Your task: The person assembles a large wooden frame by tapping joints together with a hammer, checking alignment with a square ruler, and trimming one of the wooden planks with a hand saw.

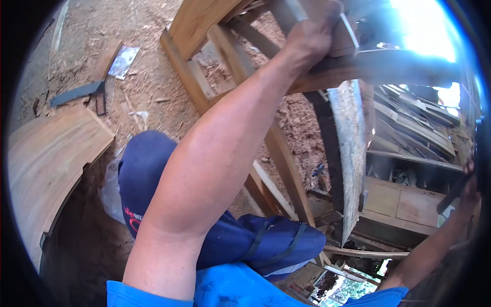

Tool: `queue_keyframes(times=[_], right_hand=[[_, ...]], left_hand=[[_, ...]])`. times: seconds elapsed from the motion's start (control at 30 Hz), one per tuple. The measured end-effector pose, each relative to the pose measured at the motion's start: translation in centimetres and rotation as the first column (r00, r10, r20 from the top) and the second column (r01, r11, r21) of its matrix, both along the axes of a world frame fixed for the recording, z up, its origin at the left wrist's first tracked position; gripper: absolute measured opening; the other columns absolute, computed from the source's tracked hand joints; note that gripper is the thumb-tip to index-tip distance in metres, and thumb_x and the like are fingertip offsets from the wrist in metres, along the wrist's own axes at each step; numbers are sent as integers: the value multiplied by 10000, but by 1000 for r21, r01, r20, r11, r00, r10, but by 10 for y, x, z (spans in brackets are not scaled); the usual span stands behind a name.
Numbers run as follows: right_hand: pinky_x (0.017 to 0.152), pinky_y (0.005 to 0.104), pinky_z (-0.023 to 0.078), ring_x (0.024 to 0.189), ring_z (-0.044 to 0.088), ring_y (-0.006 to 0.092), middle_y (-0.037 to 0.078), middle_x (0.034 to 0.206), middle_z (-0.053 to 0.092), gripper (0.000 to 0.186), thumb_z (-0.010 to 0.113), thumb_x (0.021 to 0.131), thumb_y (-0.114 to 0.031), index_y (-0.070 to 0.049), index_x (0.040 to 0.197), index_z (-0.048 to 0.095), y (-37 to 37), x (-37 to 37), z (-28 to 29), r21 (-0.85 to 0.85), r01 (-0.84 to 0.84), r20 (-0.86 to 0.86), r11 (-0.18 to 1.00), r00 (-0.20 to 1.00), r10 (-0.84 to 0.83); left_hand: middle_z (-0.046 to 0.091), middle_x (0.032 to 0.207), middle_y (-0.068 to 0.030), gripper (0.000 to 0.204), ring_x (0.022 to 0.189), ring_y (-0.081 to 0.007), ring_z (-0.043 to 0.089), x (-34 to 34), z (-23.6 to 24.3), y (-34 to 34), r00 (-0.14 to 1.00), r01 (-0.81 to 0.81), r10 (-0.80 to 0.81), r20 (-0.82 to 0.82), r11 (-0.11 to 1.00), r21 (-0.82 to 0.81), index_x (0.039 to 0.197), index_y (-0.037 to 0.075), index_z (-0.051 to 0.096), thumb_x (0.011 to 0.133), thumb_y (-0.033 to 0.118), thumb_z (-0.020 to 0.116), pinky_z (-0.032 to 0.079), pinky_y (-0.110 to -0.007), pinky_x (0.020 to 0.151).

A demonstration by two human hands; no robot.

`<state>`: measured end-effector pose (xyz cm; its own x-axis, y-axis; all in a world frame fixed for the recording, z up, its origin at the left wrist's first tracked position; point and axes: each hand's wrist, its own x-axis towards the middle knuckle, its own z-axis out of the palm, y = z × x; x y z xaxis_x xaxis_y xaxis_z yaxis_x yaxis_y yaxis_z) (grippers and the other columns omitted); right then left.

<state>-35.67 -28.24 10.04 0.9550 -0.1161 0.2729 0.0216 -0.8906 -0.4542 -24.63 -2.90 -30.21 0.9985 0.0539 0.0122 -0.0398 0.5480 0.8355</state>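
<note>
High in the view my left hand (314, 38) is closed on a flat wooden piece (341, 47) with a pale edge, at the top of a wooden frame (289, 163) of slanting rails. My left arm stretches diagonally across the frame. At the far right my right hand (467, 192) is closed on a dark elongated tool (450, 197); its exact kind is unclear near the rim. Glare washes out the upper right of the frame.
Curved boards (51, 158) lie at the left, near a metal square (76, 92) on shaving-covered ground (138, 77). A rough pale plank (347, 143) stands right of the frame. Stacked boards (414, 123) and a wooden cabinet (409, 204) are behind it. My bent legs are below.
</note>
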Motion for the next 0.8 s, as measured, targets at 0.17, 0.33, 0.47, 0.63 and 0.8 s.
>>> queue_keyframes(times=[0.17, 0.33, 0.47, 0.63, 0.8], right_hand=[[392, 163, 315, 479, 387, 7, -47, 668, 444, 295, 498, 1062, -307, -86, 1243, 574, 52, 1, -92, 27, -114, -13, 993, 993, 115], [390, 167, 309, 490, 394, 6, -44, 697, 458, 242, 487, 1065, -298, -79, 1101, 585, 23, -9, -31, 173, -96, 115, 980, 990, 76], [381, 175, 301, 490, 395, 6, -51, 716, 475, 221, 504, 1058, -289, -82, 1054, 583, 21, 10, -48, 172, -178, 199, 969, 970, 143], [363, 183, 281, 462, 370, 5, -62, 695, 466, 259, 510, 1054, -317, -74, 1108, 581, 31, 2, -34, -17, -124, 45, 992, 991, 125], [386, 176, 272, 484, 392, 1, -64, 720, 477, 253, 497, 1060, -302, -76, 1068, 610, 18, 3, -56, -37, -193, -6, 980, 981, 193]], left_hand=[[691, 1108, -230, 1101, 1058, -274, 664, 4, -9, 6, 999, -39, 39, -13, 999, 16, 1132, -95, 678, 815, 898, 324, 501, -351, 948], [679, 1128, -195, 1093, 1048, -235, 669, 3, -4, -14, 995, 89, -84, 54, 992, -93, 1235, -81, 588, 810, 893, 333, 534, -341, 925], [663, 1137, -177, 1079, 1032, -232, 681, -3, 0, -15, 996, 84, -76, 50, 982, -167, 1287, -69, 525, 812, 885, 354, 566, -350, 909], [665, 1126, -175, 1093, 1034, -228, 678, 2, 0, -4, 993, 46, -26, 117, 985, -169, 1291, -76, 522, 803, 890, 364, 561, -346, 915], [678, 1078, -209, 1104, 1044, -241, 645, 6, -11, -11, 999, -40, 40, 6, 999, -17, 1152, -108, 632, 817, 896, 318, 502, -343, 920]])
